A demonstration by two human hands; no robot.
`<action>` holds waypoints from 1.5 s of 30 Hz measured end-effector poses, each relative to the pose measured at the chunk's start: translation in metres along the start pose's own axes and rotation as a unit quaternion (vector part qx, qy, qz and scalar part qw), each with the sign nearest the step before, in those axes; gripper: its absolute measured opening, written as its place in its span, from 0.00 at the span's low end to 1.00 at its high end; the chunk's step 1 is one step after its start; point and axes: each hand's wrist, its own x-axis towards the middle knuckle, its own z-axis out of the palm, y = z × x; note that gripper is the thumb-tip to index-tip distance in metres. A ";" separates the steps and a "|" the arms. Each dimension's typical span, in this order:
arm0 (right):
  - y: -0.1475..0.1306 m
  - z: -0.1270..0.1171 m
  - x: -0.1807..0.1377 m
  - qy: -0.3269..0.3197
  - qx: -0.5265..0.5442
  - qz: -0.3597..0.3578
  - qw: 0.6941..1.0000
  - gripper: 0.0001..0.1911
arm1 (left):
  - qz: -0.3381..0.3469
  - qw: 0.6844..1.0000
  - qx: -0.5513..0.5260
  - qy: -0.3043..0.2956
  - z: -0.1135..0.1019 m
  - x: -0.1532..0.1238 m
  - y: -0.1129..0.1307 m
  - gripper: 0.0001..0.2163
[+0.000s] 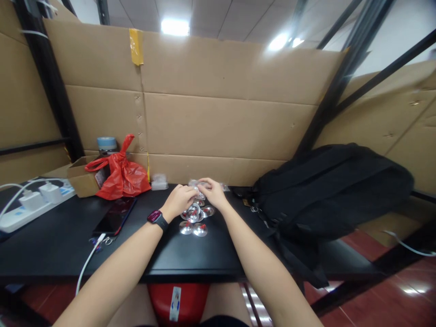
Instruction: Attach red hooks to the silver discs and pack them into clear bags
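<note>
Silver discs (194,212) just nearside of left fingers (190,192), right fingers (207,183); bent, gap and hold unclear.

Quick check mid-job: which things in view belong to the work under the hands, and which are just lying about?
Seemingly part of the work:
left hand and right hand, close together
shiny round discs, some overlapping

Seemingly just lying about:
red plastic bag
phone
power strip
black backpack
cardboard box
</note>
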 end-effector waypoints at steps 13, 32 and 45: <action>0.017 0.002 0.002 0.008 -0.148 -0.028 0.989 0.13 | -0.276 0.950 0.143 0.013 -0.014 -0.036 -0.086 0.11; 0.081 0.008 0.046 -0.147 -0.411 -0.016 0.900 0.18 | -0.377 0.904 0.110 -0.169 0.022 -0.033 -0.103 0.18; 0.022 -0.035 0.019 0.003 0.002 0.077 0.997 0.20 | -0.340 0.924 0.141 -0.100 0.021 -0.038 -0.103 0.13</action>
